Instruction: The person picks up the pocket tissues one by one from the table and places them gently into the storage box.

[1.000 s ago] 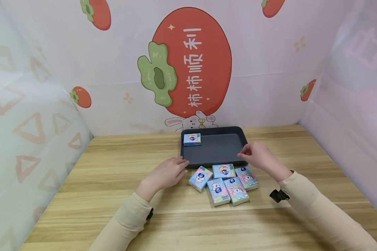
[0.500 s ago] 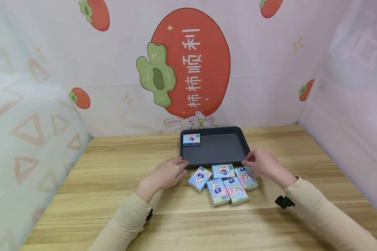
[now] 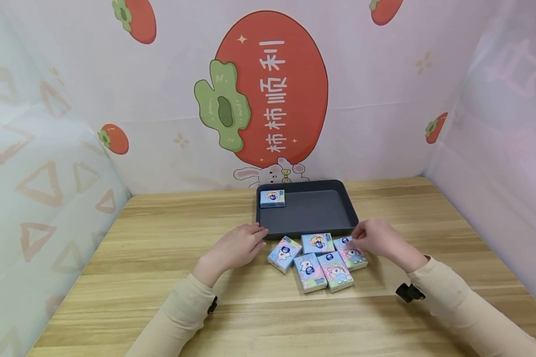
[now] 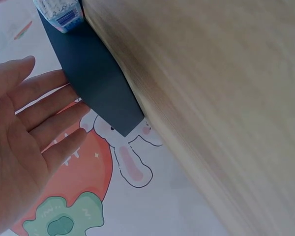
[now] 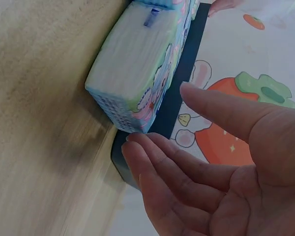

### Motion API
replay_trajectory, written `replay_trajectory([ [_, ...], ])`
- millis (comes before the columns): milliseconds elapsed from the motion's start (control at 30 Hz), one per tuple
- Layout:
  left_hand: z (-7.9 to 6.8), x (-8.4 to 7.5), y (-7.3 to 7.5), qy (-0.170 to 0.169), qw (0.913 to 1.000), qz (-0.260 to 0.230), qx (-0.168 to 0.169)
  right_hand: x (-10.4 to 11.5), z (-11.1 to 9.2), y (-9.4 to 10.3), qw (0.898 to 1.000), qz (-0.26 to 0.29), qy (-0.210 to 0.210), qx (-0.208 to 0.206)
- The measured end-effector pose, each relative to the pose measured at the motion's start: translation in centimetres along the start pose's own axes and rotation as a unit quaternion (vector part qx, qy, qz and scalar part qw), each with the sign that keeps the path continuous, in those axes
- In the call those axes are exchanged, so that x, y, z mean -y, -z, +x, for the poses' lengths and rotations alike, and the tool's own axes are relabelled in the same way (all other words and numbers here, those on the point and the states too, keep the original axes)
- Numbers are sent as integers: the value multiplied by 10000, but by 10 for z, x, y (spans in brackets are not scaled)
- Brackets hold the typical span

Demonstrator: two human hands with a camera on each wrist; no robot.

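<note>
My left hand (image 3: 236, 246) lies at the near left corner of a dark grey tray (image 3: 310, 210), fingers extended with their tips at its rim. In the left wrist view, this hand (image 4: 32, 130) has nothing in its palm. My right hand (image 3: 381, 239) hovers at the upper end of the rightmost tissue pack (image 3: 355, 259), just off the tray's near right corner. In the right wrist view, the thumb and fingers stand apart, with the fingertips right at the lower end of a tissue pack (image 5: 130, 64). The packs are blue and pink with cartoon prints.
One tissue pack (image 3: 272, 198) sits in the tray's far left corner. Several more lie before the tray, among them a tilted pack (image 3: 285, 254) and a front pack (image 3: 311, 273). A printed cloth wall (image 3: 375, 144) stands behind the wooden table (image 3: 161, 253).
My right hand has moved right and toward me, from the tray's right rim to over the rightmost tissue pack. The left hand and the packs have stayed in place.
</note>
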State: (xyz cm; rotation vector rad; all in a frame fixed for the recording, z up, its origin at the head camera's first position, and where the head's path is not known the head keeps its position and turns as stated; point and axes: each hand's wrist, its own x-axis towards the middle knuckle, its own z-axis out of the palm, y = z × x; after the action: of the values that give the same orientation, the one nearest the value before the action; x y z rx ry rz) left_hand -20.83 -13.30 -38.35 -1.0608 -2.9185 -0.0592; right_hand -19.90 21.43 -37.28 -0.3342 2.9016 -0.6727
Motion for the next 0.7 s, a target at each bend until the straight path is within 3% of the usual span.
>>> replay_trajectory([
  [267, 1, 0, 0, -27, 10000, 0, -16, -6, 0, -3, 9993, 10, 28, 380],
  [700, 1, 0, -1, -56, 10000, 53, -9, -11, 7, -9, 9937, 226, -402, 1019],
])
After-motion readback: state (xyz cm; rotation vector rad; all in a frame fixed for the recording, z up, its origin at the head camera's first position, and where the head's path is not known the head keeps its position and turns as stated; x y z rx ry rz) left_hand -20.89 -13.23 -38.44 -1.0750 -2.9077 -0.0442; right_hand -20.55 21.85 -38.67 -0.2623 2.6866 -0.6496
